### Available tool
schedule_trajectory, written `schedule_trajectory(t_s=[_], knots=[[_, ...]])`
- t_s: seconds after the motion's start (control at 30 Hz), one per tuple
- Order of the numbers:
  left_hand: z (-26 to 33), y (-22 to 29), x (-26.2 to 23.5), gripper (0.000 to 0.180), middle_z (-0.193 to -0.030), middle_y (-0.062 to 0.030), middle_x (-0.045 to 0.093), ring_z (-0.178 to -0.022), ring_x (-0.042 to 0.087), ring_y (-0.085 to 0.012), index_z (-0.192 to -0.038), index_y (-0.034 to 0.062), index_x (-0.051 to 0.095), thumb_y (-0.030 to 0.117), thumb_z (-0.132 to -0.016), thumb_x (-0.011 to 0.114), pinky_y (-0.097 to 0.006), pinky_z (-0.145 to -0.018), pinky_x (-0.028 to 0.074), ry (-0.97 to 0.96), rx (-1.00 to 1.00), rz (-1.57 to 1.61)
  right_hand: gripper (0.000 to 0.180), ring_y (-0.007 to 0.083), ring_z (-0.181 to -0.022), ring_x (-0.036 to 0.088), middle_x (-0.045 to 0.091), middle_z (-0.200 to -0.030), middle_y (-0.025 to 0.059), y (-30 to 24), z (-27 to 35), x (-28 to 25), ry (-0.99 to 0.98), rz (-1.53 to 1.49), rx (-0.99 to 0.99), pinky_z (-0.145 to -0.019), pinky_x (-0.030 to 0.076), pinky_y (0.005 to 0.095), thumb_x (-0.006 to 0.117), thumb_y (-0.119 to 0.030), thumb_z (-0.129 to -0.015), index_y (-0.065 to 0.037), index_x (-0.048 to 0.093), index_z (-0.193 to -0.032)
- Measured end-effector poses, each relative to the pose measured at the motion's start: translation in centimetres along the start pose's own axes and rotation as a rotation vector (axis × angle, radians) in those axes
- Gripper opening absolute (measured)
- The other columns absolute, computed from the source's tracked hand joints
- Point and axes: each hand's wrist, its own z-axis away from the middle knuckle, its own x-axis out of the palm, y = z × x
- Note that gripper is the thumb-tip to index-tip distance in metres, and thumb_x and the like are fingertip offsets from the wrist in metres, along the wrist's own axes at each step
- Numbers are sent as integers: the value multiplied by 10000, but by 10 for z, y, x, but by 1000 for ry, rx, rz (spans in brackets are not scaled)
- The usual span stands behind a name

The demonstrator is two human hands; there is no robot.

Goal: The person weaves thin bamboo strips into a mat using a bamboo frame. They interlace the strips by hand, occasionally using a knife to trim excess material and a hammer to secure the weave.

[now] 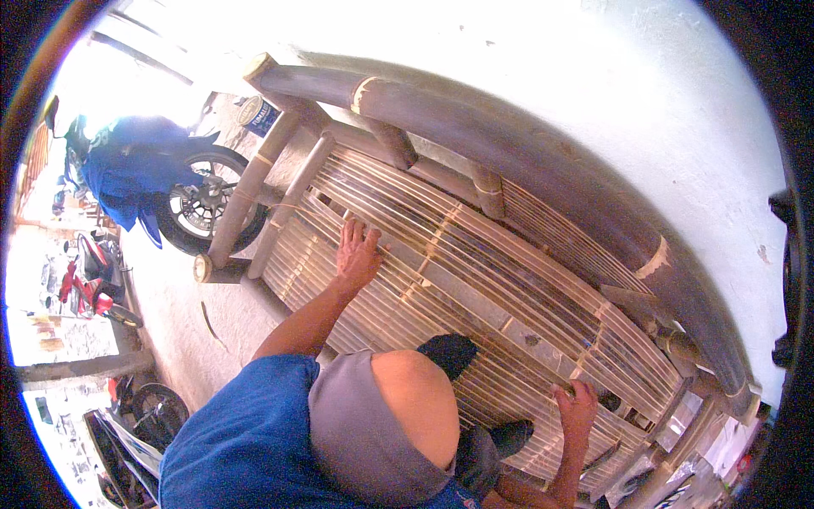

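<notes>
A bamboo bench [509, 280] with a seat of thin slats stands against a white wall. My left hand [358, 254] lies flat on the slats near the bench's left end, fingers spread and holding nothing. My right hand [577, 405] rests on the slats near the right end with its fingers curled; whether it grips a slat is unclear. Below the hands are my blue shirt [246, 441], grey shorts [356, 433] and a bare knee [415, 399]. Two black shoes [449, 352] [513, 437] are planted on the seat.
Thick bamboo poles [526, 153] form the backrest along the white wall [661, 102]. A motorcycle under a blue cover [144, 170] is parked left of the bench. A red tricycle [85, 284] and another wheel [157, 411] stand on the concrete floor [186, 314].
</notes>
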Motion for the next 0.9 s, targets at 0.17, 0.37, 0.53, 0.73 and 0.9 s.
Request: schedule_trajectory(t_s=[0.17,0.37,0.53,0.73,0.9], knots=[[-2,1,0,491,-1287,-246,490,-1333,361,-459,-1156,89,592,188,-716,786,-548,-1123,311,20,8,-17,404,385,-1008,602,663,-1016,187,-10,-7,-13,-67,-38,70,-905,460,465,788,-341,-771,-21,690,-996],[-3,-1,2,515,-1296,-250,482,-1339,353,-460,-1166,86,584,193,-709,794,-542,-1125,314,-9,17,-35,380,374,-1105,581,690,-1084,148,-9,-8,-17,-155,-98,138,-1009,425,481,783,-336,-773,-64,691,-1020],[-1,-2,-1,470,-1290,-247,488,-1323,365,-454,-1136,82,603,215,-724,786,-544,-1112,324,-29,14,-27,377,387,-906,629,660,-971,195,-7,-4,-7,16,8,-36,-817,493,453,797,-295,-760,-1,686,-969],[-3,-1,-4,394,-1275,-246,498,-1295,386,-443,-1093,66,623,287,-791,745,-546,-1096,330,3,36,-49,412,416,-1190,551,694,-1103,164,-7,-6,-13,-205,-105,163,-1050,408,504,780,-357,-789,-68,697,-1069],[-3,0,-4,419,-1272,-250,502,-1300,385,-443,-1123,65,617,291,-794,745,-551,-1117,304,-45,18,-50,402,397,-982,603,665,-989,184,0,-5,-1,-67,-38,42,-880,464,480,777,-353,-786,-27,690,-1005]])
